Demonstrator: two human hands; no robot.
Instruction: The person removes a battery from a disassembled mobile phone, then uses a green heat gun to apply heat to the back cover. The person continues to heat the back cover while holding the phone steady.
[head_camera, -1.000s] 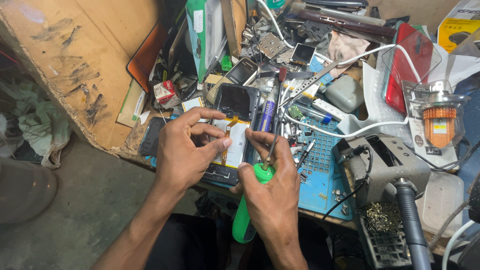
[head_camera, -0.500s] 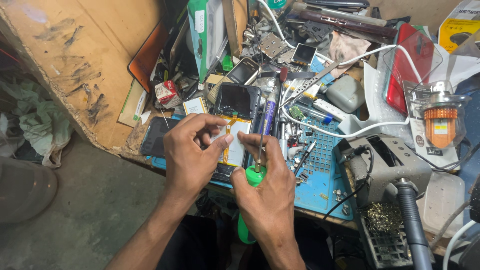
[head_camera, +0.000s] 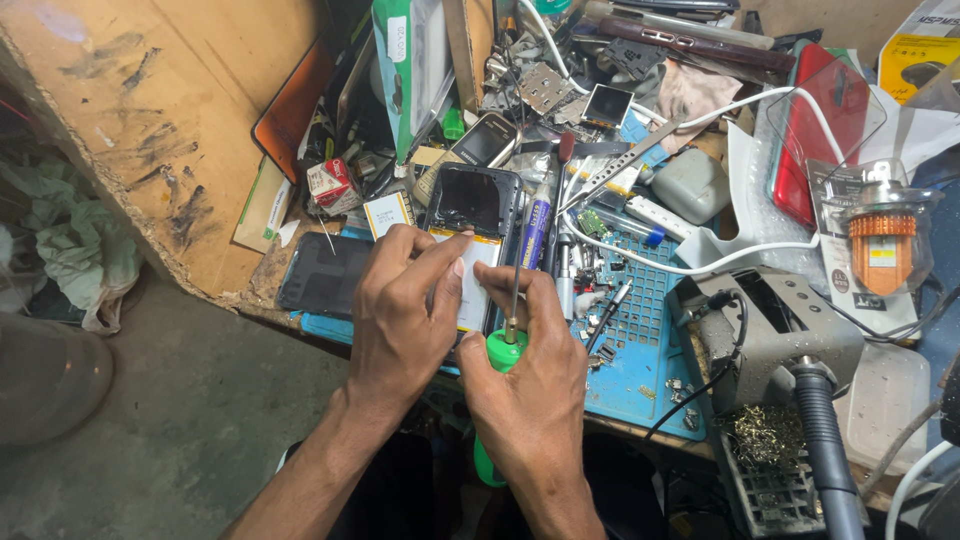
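An opened phone (head_camera: 474, 225) with a dark upper half and a white battery in its lower half lies on a blue work mat (head_camera: 640, 340). My left hand (head_camera: 405, 315) rests on the phone's lower part, fingers pressing the battery. My right hand (head_camera: 530, 385) grips a green-handled screwdriver (head_camera: 500, 355); its thin metal shaft points up along the phone's right edge, and my right forefinger touches the battery beside the left fingers.
A black phone (head_camera: 325, 272) lies left of my hands. A soldering stand (head_camera: 775, 330) and white cable (head_camera: 690, 265) are to the right, with an orange lamp (head_camera: 880, 245). Clutter of parts, tools and phones fills the bench's back. A cardboard panel (head_camera: 170, 120) stands left.
My hands have drawn closer together over the phone. The right hand has shifted slightly, bringing the screwdriver shaft upright beside the battery.
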